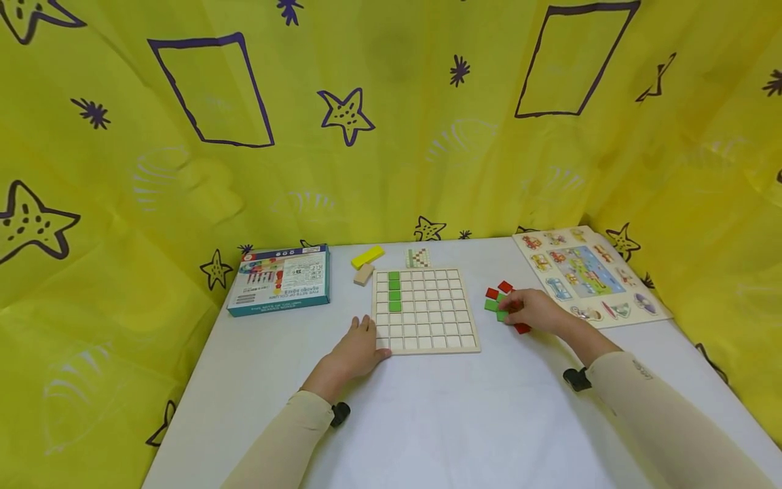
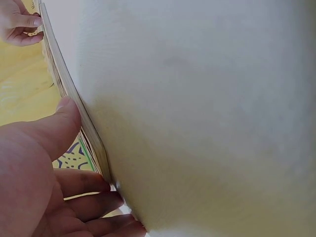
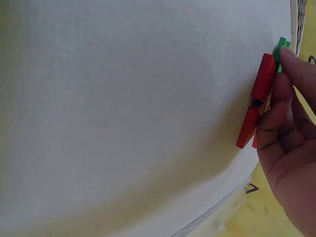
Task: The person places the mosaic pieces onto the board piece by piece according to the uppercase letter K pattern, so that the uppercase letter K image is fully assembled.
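Note:
A wooden grid board (image 1: pixel 436 310) lies flat in the middle, with several green tiles (image 1: pixel 394 306) in one column near its left side. My left hand (image 1: pixel 356 348) rests at the board's near left corner, thumb against the front edge and fingers along the left side. To the right of the board, my right hand (image 1: pixel 533 311) reaches over a small pile of loose red and green tiles. In the right wrist view its thumb and finger pinch a green tile (image 3: pixel 280 48), partly hidden by them. Red tiles (image 3: pixel 263 79) lie close beside those fingertips.
A boxed set (image 1: pixel 281 280) lies at the back left. Behind the board are a yellow block (image 1: pixel 368 256), a plain wooden block (image 1: pixel 363 274) and a small pattern card (image 1: pixel 418 257). A picture puzzle board (image 1: pixel 589 275) lies at the back right, near the yellow curtain (image 1: pixel 391 183).

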Action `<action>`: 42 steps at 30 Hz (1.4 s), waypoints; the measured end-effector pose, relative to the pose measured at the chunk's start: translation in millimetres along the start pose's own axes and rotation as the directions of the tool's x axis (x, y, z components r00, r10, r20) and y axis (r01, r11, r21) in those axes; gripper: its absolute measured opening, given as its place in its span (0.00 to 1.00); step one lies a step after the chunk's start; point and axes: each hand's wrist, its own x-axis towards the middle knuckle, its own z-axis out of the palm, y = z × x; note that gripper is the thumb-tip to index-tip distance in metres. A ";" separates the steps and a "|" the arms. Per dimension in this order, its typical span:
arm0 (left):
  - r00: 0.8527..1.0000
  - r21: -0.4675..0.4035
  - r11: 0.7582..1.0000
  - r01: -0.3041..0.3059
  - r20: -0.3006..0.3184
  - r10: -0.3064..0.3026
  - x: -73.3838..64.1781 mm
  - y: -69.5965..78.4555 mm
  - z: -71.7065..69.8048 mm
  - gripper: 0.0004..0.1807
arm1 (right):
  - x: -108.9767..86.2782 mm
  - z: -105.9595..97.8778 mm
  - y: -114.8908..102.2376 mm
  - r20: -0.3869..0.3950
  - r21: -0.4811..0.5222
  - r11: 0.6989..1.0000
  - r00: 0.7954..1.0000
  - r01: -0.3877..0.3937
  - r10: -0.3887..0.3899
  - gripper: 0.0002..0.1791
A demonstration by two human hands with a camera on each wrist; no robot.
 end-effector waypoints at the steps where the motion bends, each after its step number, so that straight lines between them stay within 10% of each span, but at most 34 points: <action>1: 1.000 0.001 1.000 -0.001 0.000 0.001 0.2 -0.2 0.6 0.46 | -0.4 0.2 -0.3 0.003 -0.006 1.000 1.000 -0.001 0.001 0.12; 24: 1.000 -0.015 1.000 -0.002 -0.008 0.002 -3.9 1.4 -0.6 0.45 | -2.6 3.5 -4.3 -0.018 -0.016 0.997 0.997 0.077 -0.078 0.08; 42: 1.000 -0.034 0.999 0.012 -0.004 -0.012 -2.3 1.1 -0.9 0.46 | 24.6 -10.6 -55.1 -0.004 0.024 0.991 0.991 0.135 -0.135 0.10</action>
